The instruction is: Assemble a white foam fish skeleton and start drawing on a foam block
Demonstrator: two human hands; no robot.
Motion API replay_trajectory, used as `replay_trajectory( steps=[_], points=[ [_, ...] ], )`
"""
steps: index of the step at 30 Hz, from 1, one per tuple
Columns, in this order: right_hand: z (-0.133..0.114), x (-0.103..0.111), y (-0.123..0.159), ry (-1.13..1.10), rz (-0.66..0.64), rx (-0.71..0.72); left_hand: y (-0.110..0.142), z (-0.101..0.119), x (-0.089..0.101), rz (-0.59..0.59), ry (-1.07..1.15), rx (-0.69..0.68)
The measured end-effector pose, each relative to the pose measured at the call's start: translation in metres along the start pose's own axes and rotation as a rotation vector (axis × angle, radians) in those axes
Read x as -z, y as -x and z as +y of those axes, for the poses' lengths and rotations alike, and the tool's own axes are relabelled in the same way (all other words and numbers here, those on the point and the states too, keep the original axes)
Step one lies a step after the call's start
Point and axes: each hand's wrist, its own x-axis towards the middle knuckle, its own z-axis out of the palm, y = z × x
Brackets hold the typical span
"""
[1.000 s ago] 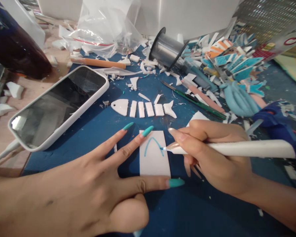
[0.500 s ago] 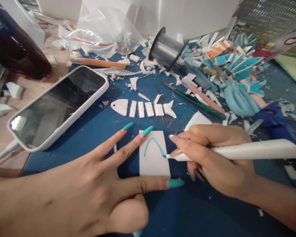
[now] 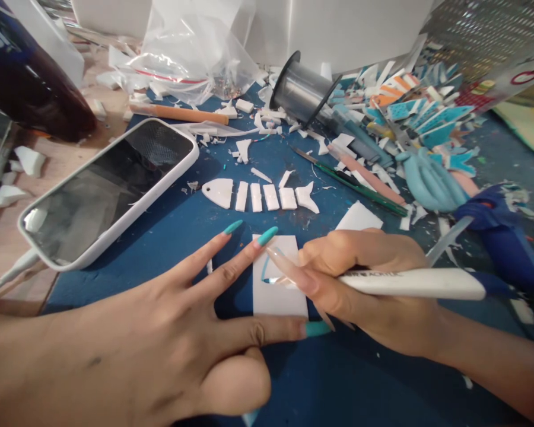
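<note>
A small white rectangular piece (image 3: 278, 303) lies flat on the blue mat, partly covered by both hands. My left hand (image 3: 173, 332) is spread over it, one fingertip on its upper left corner and another finger across its lower edge. In my right hand (image 3: 360, 279) is a white marker pen (image 3: 413, 283), its tip at the left side of the piece, by the lower end of a blue curved line. The rest of that line is hidden behind my right fingers. Just beyond lies a white fish (image 3: 218, 193) cut into several segments, head at left, tail at right.
A phone (image 3: 111, 190) with a cable lies at left, near a dark bottle (image 3: 31, 77). Behind are a plastic bag (image 3: 191, 53), a wire spool (image 3: 302, 89) and white scraps. At right are a green-handled tool (image 3: 360, 188), scissors (image 3: 429, 178) and a blue glue gun (image 3: 493, 225).
My right hand has carried the marker pen tip leftward across the white piece, from the curve's right end to its left end. My left hand has stayed in place.
</note>
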Motion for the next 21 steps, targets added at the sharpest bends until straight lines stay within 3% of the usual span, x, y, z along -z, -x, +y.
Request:
replay_trajectory(
  steps=[7,21],
  points=[
    [0.0033,-0.0001,-0.0009,-0.031,-0.053,0.034,-0.0017,0.0017,0.0008,0.025,-0.012,0.013],
    [0.0011,0.0059,0.0021,0.279,-0.035,0.044,-0.0040,0.0006,0.0020,0.027,0.014,0.010]
  ],
)
